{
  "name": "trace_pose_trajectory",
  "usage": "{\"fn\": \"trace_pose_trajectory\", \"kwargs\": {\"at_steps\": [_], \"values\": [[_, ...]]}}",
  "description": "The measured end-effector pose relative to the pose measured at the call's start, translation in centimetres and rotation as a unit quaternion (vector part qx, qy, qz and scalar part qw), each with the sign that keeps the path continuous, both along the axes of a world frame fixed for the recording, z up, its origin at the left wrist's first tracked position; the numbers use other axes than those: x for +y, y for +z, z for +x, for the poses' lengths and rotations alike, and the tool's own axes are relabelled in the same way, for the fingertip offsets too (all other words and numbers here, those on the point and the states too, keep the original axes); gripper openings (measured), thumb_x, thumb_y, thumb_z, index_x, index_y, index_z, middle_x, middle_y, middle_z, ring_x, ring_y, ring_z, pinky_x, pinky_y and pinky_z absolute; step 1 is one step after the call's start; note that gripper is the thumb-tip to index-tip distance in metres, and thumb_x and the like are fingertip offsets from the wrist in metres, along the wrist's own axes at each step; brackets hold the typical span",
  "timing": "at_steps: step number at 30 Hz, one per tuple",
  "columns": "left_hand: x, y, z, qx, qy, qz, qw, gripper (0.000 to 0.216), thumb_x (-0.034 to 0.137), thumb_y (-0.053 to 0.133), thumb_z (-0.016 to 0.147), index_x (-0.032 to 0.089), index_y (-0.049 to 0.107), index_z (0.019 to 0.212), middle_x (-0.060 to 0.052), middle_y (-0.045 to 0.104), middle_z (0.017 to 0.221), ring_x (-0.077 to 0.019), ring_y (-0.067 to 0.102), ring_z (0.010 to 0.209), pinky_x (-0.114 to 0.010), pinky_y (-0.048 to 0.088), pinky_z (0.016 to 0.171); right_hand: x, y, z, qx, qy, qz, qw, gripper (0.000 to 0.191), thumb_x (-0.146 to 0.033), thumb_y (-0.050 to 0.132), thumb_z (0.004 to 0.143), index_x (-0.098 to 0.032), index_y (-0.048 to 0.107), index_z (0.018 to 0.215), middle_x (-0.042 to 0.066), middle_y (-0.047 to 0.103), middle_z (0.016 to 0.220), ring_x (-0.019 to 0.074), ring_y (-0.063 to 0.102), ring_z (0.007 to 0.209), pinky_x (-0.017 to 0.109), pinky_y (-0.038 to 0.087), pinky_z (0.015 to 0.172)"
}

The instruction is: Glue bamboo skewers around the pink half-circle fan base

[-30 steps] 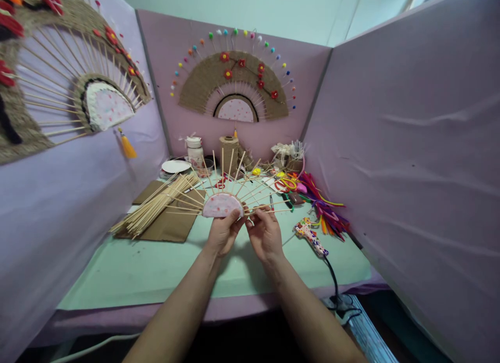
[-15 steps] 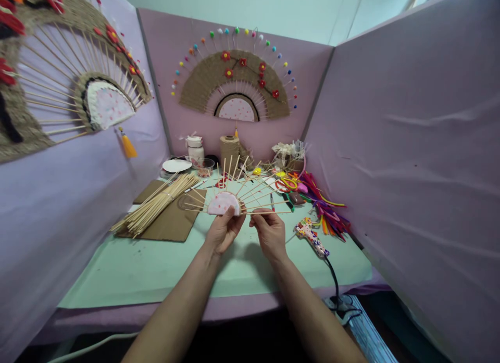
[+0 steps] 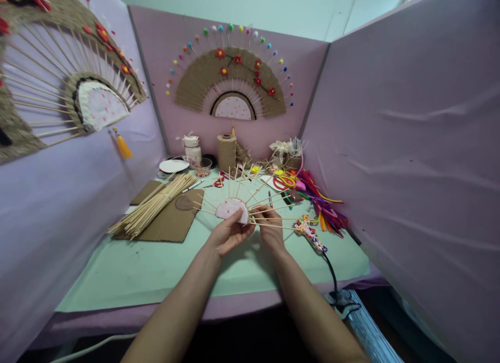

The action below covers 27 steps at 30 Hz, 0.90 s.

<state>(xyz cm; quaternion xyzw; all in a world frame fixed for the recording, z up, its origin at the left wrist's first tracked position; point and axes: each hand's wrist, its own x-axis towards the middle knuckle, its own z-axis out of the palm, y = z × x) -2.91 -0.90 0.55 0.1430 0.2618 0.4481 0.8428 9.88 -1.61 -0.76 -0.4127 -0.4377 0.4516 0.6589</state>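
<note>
Held above the table's middle is a small fan frame (image 3: 230, 209), a pink-spotted half-round base with thin wooden sticks fanning out of its curved edge. My left hand (image 3: 231, 235) is closed on the base, thumb on its front face and fingers behind. At the base's right end, my right hand (image 3: 270, 226) has its fingers pinched together among the lowest sticks. Its fingertips are partly hidden, but a stick appears to be between them. To the right lies a colourfully patterned glue gun (image 3: 311, 234) with a black cord.
On the left a bundle of wooden sticks (image 3: 156, 204) rests on cardboard (image 3: 172, 227). Behind stand a twine spool (image 3: 226, 153), a white bottle (image 3: 192, 149) and a white plate (image 3: 174, 166). Pipe cleaners (image 3: 330, 212) and red-handled scissors (image 3: 284, 183) lie right. Finished fans (image 3: 250, 58) hang on the partitions.
The fan frame has shifted slightly right and tilted, its right end lower. My left hand has moved right with it. My right hand's fingers have come in closer among the sticks.
</note>
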Motion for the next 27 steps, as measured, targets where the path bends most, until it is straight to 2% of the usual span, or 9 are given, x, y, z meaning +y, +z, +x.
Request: {"fn": "trace_pose_trajectory", "kwargs": {"at_steps": [4, 7, 11, 15, 17, 20, 24, 27], "values": [[0.1, -0.4, -0.3, -0.012, -0.047, 0.009, 0.999, 0.018, 0.019, 0.063, 0.086, 0.007, 0.062, 0.099, -0.012, 0.073, 0.083, -0.0203, 0.072, 0.074, -0.035, 0.059, 0.076, 0.4, -0.2, 0.3, 0.007, 0.021, -0.009, 1.000, 0.020, -0.038, 0.075, 0.067, -0.020, 0.066, 0.069, -0.001, 0.064, 0.066, 0.0123, 0.056, 0.060, 0.027, 0.047, 0.063], [0.1, -0.5, -0.3, -0.006, -0.047, 0.003, 0.999, 0.014, 0.018, 0.061, 0.087, 0.008, 0.062, 0.096, -0.012, 0.073, 0.080, -0.0194, 0.072, 0.071, -0.035, 0.059, 0.077, 0.8, -0.5, 0.5, 0.010, 0.037, -0.017, 0.999, 0.020, -0.037, 0.076, 0.065, -0.019, 0.065, 0.068, -0.001, 0.065, 0.066, 0.0128, 0.058, 0.060, 0.026, 0.047, 0.061], [0.1, -0.1, 0.1, 0.003, -0.012, -0.011, 1.000, 0.011, 0.017, 0.058, 0.089, 0.008, 0.061, 0.095, -0.010, 0.072, 0.077, -0.0164, 0.071, 0.068, -0.029, 0.060, 0.072, 1.2, -1.1, 0.3, 0.021, 0.050, -0.024, 0.998, 0.024, -0.040, 0.074, 0.066, -0.019, 0.064, 0.072, 0.000, 0.065, 0.067, 0.0125, 0.058, 0.058, 0.026, 0.046, 0.058], [0.2, 0.6, 0.2, -0.020, 0.076, -0.017, 0.997, 0.011, 0.017, 0.052, 0.092, 0.011, 0.061, 0.089, -0.008, 0.071, 0.074, -0.0142, 0.070, 0.067, -0.027, 0.060, 0.071, 1.1, -1.1, 0.0, 0.030, 0.020, -0.004, 0.999, 0.027, -0.041, 0.072, 0.070, -0.020, 0.063, 0.085, -0.004, 0.058, 0.065, 0.0093, 0.049, 0.053, 0.023, 0.040, 0.053], [0.2, 0.9, 0.1, -0.032, 0.113, -0.014, 0.993, 0.014, 0.017, 0.050, 0.093, 0.012, 0.061, 0.086, -0.006, 0.071, 0.072, -0.0134, 0.069, 0.067, -0.027, 0.060, 0.072, 0.7, -1.1, -0.2, 0.022, -0.013, 0.017, 1.000, 0.025, -0.040, 0.070, 0.073, -0.021, 0.061, 0.088, -0.005, 0.056, 0.066, 0.0094, 0.046, 0.055, 0.023, 0.039, 0.054], [0.1, 1.2, 0.0, -0.050, 0.130, -0.005, 0.990, 0.014, 0.017, 0.051, 0.093, 0.013, 0.063, 0.086, -0.005, 0.071, 0.073, -0.0127, 0.069, 0.067, -0.027, 0.059, 0.073, -0.2, -1.3, -0.6, -0.025, -0.064, 0.079, 0.995, 0.018, -0.037, 0.068, 0.077, -0.020, 0.060, 0.082, -0.002, 0.057, 0.073, 0.0124, 0.051, 0.065, 0.026, 0.043, 0.061], [-0.1, 1.1, -0.2, -0.051, 0.121, 0.004, 0.991, 0.013, 0.019, 0.055, 0.091, 0.014, 0.063, 0.083, -0.003, 0.070, 0.073, -0.0122, 0.068, 0.067, -0.025, 0.058, 0.072, -1.2, -1.7, -1.0, -0.115, -0.093, 0.190, 0.971, 0.009, -0.028, 0.068, 0.079, -0.022, 0.062, 0.080, 0.000, 0.056, 0.078, 0.0141, 0.051, 0.069, 0.029, 0.044, 0.066], [-0.2, 0.9, -0.2, -0.049, 0.100, 0.028, 0.993, 0.012, 0.023, 0.058, 0.090, 0.014, 0.063, 0.084, -0.003, 0.070, 0.073, -0.0126, 0.068, 0.065, -0.024, 0.057, 0.066, -1.5, -1.8, -1.2, -0.146, -0.101, 0.231, 0.957, 0.004, -0.024, 0.068, 0.079, -0.023, 0.065, 0.082, 0.001, 0.058, 0.078, 0.0151, 0.052, 0.071, 0.030, 0.044, 0.067]]}}
